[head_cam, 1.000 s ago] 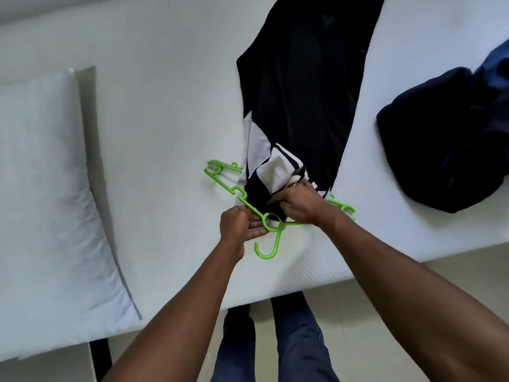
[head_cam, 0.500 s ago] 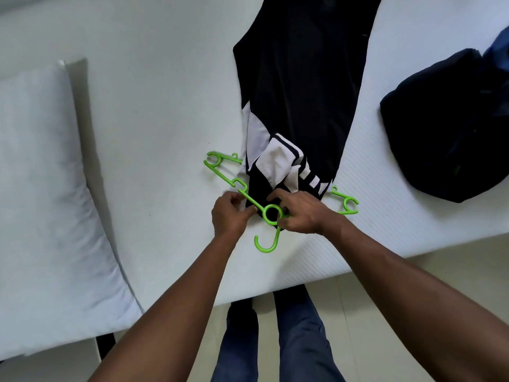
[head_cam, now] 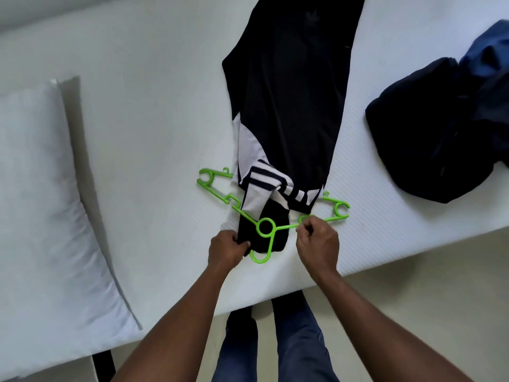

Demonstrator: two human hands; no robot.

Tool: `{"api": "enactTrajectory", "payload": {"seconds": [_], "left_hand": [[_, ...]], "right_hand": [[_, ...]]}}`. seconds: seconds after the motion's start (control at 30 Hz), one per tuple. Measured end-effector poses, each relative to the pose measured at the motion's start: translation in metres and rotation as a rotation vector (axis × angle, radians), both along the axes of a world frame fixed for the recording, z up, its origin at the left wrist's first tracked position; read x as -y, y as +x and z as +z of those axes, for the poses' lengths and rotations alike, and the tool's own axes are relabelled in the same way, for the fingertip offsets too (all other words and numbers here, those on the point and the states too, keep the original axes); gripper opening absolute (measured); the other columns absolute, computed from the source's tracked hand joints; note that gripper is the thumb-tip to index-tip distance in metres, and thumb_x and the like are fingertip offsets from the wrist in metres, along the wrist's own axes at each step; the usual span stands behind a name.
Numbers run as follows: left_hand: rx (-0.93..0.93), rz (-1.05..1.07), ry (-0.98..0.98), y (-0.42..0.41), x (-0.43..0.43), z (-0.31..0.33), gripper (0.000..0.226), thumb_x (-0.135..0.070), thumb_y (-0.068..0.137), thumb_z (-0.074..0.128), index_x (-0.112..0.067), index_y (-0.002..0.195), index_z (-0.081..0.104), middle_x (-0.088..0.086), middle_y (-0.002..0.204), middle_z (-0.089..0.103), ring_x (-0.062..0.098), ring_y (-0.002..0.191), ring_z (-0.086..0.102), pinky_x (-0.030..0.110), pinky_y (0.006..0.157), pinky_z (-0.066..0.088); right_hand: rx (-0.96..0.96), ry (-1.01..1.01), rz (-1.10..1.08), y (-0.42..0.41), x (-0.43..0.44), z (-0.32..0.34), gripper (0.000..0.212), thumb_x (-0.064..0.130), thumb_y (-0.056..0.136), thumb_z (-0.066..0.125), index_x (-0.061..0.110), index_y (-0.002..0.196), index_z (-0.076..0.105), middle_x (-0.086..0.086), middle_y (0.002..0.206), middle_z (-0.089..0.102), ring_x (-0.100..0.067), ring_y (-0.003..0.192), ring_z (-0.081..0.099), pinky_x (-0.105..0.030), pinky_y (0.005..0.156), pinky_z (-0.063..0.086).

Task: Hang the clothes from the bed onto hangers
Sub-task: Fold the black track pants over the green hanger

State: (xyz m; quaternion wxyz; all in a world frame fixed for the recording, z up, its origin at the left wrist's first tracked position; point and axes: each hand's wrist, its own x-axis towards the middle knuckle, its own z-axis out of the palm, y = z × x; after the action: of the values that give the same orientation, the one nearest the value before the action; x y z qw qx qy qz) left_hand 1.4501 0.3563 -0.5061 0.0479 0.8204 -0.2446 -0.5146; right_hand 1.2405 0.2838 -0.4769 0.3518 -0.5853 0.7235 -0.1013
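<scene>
The left hand (head_cam: 227,250) gripped the black shirt (head_cam: 292,106) at its collar; the right hand (head_cam: 316,244) pinched an arm of the green hanger (head_cam: 286,226). Both lay on the bed (head_cam: 137,133). Earlier, the hands met at the hanger's ring.

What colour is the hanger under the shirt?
Bright green hanger, clearest in the head view.

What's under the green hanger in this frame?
Under the green hanger, the black garment lies beneath its ring and neck; its tips rest on the white bed. Striped fabric covers the lower bar, so its middle cannot be seen.
</scene>
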Motion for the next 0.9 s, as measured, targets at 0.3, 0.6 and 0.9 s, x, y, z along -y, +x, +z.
{"api": "enactTrajectory", "payload": {"seconds": [0.3, 0.6, 0.9], "left_hand": [[0.007, -0.238, -0.058, -0.005, -0.052, 0.012, 0.011, -0.03, 0.088, 0.075, -0.026, 0.086, 0.065, -0.006, 0.069, 0.068, 0.014, 0.068, 0.064, 0.021, 0.053, 0.037], [-0.272, -0.329, 0.029, 0.011, -0.068, -0.001, 0.012, -0.021, 0.091, 0.076, -0.019, 0.086, 0.065, 0.001, 0.063, 0.07, 0.028, 0.069, 0.075, 0.044, 0.072, 0.062], [-0.31, -0.352, 0.159, 0.025, -0.101, 0.005, 0.023, -0.024, 0.09, 0.08, -0.009, 0.106, 0.073, 0.007, 0.071, 0.073, 0.015, 0.06, 0.07, 0.029, 0.06, 0.059]], "right_hand": [[0.141, 0.44, -0.068, 0.007, -0.068, -0.017, 0.026, 0.046, 0.094, 0.072, 0.026, 0.109, 0.064, 0.008, 0.081, 0.07, -0.008, 0.087, 0.067, -0.039, 0.084, 0.056], [0.329, 0.506, -0.067, 0.002, -0.094, -0.023, 0.012, 0.032, 0.104, 0.058, 0.025, 0.102, 0.068, 0.001, 0.082, 0.068, -0.014, 0.072, 0.061, -0.033, 0.071, 0.049], [-0.013, 0.482, -0.023, -0.015, -0.177, -0.006, 0.036, 0.029, 0.089, 0.066, 0.014, 0.061, 0.05, -0.001, 0.056, 0.053, -0.025, 0.066, 0.06, -0.039, 0.064, 0.045]]}}
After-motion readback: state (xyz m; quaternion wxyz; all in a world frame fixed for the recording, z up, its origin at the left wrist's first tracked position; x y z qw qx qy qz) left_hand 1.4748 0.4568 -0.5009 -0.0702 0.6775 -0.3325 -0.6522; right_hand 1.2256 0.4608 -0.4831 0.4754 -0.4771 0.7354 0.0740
